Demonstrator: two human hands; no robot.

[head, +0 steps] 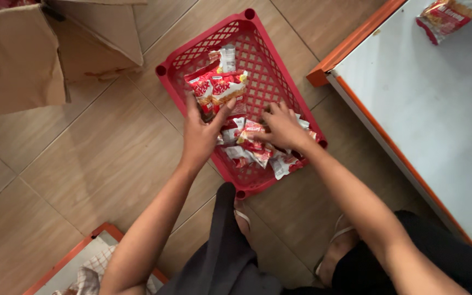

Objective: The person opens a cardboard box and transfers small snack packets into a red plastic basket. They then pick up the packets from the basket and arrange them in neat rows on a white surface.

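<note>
A red plastic mesh basket (269,60) sits on the tiled floor with several red and white snack packets inside. My left hand (202,131) grips a stack of these packets (218,87) at the basket's left side, thumb over the top one. My right hand (282,127) reaches into the heap of loose packets (258,153) at the near end, fingers closing on one packet (252,130). My feet in sandals show just below the basket.
An open cardboard box (23,54) stands at the upper left. A white surface with an orange edge (411,109) fills the right, with a snack packet (446,16) on it. Another orange-edged surface with cloth (91,267) lies at the bottom left.
</note>
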